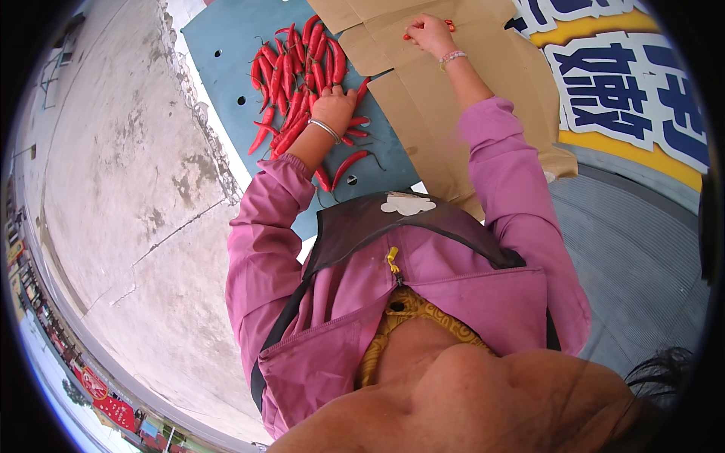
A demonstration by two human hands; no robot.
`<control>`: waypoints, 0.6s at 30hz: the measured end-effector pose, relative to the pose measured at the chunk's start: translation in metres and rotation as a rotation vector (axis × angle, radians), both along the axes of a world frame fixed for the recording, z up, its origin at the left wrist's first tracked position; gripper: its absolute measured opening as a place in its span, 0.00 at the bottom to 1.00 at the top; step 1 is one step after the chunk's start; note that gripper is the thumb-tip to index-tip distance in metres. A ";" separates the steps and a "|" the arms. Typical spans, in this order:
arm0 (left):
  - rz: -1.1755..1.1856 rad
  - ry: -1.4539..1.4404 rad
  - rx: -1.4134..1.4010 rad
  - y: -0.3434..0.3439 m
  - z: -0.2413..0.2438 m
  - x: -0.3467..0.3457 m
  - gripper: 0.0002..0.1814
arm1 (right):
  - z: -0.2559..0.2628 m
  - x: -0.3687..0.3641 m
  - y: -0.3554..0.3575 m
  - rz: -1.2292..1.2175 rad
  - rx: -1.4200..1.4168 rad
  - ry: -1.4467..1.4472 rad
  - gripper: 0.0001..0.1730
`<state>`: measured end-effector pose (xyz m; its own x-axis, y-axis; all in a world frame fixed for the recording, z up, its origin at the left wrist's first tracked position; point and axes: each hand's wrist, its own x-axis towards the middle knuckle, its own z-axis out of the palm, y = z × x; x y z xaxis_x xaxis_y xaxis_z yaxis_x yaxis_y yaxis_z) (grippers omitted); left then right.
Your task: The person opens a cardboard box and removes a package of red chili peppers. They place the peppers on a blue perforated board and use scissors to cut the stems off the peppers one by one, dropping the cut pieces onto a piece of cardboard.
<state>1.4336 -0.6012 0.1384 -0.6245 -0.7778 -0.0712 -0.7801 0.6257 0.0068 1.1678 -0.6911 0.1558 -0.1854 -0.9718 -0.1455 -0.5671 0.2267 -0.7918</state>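
A heap of red chilli peppers [289, 73] with green stems lies on a blue-grey board [224, 79]. My left hand [334, 110], a metal bangle at its wrist, rests on the heap's near right side with fingers bent down among the chillies; whether it grips one is hidden. Over a flattened cardboard sheet [408, 113], my right hand [430, 34] has its fingers curled around a red chilli [406, 37], mostly covered by the hand. More red [450, 25] shows on the hand's far right side. A few loose chillies [351, 164] lie nearer my body.
Dark holes [241, 101] pierce the board. A yellow and white sign panel [612, 90] with large lettering stands at the right, beside a ribbed grey surface [628, 238]. Stained concrete ground [136, 187] stretches out on the left. My dark apron [362, 226] meets the board's near edge.
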 end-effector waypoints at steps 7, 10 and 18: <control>0.293 0.471 0.211 -0.016 0.004 0.014 0.12 | 0.009 -0.022 0.002 0.012 -0.089 0.473 0.15; 0.485 0.905 0.466 -0.020 0.013 0.030 0.11 | 0.012 -0.002 0.017 0.244 -0.259 0.433 0.15; 0.639 2.097 1.785 -0.001 0.018 0.069 0.09 | -0.014 0.101 0.060 0.671 -0.272 0.493 0.08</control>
<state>1.5027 -0.6024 0.1569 -0.5843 -0.7190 -0.3764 0.6663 -0.6898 0.2833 1.2693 -0.6313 0.1419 0.4576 -0.8876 0.0529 -0.8051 -0.4389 -0.3991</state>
